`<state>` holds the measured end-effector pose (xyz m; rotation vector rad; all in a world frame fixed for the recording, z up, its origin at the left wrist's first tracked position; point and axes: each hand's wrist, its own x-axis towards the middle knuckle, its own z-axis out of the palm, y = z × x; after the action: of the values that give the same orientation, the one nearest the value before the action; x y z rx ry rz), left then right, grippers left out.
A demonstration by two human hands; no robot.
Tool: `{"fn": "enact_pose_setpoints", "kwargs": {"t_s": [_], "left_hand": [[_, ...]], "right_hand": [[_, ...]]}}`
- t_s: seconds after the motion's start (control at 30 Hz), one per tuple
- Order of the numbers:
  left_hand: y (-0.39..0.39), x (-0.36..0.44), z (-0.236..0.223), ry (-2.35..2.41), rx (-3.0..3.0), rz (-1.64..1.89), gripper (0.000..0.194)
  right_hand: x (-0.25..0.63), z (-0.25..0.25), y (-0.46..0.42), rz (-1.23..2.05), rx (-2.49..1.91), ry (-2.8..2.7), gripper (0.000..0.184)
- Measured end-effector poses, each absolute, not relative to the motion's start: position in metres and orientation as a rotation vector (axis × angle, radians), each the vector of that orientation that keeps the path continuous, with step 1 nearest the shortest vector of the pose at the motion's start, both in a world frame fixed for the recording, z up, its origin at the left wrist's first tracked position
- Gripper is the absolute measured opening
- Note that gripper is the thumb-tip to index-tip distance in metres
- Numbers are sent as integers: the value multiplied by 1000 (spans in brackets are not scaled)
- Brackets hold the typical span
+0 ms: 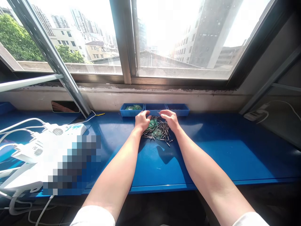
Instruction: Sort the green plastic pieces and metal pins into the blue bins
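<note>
A loose pile of metal blind rivets (166,128) lies on the blue tabletop, with small green plastic packets (157,133) mixed in. At the pile's upper left edge is my left hand (142,121), its fingers curved and a gap showing between thumb and forefinger. My right hand (171,119) hovers over the upper right of the pile, thumb and fingertips pinched together. A thin metallic piece, seemingly a rivet, pokes out at its fingertips. Just behind both hands stands a blue three-compartment tray (132,114). Green packets fill its left compartment; dark small pieces lie in the right one.
White plugs and cables (35,147) crowd a power strip (77,129) on the left, beside a pixelated patch. A phone-like dark slab (65,106) leans at the wall near a metal post (70,91). A white adapter (256,115) sits far right. Windows rise behind the table (216,141).
</note>
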<state>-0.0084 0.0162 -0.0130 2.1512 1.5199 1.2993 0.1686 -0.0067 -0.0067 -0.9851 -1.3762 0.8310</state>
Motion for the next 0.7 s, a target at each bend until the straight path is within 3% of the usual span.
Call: {"fn": "enact_pose_setpoints", "kwargs": {"t_s": [0.37,0.7], "left_hand": [[18,-27,-10,2002,1797,1194,26],[30,-52,-18,2016,1566,1150,25]], "right_hand": [[181,-11,2,340,-1433,-1455,49],[177,-19,3,288,-1554,-1691,64]]}}
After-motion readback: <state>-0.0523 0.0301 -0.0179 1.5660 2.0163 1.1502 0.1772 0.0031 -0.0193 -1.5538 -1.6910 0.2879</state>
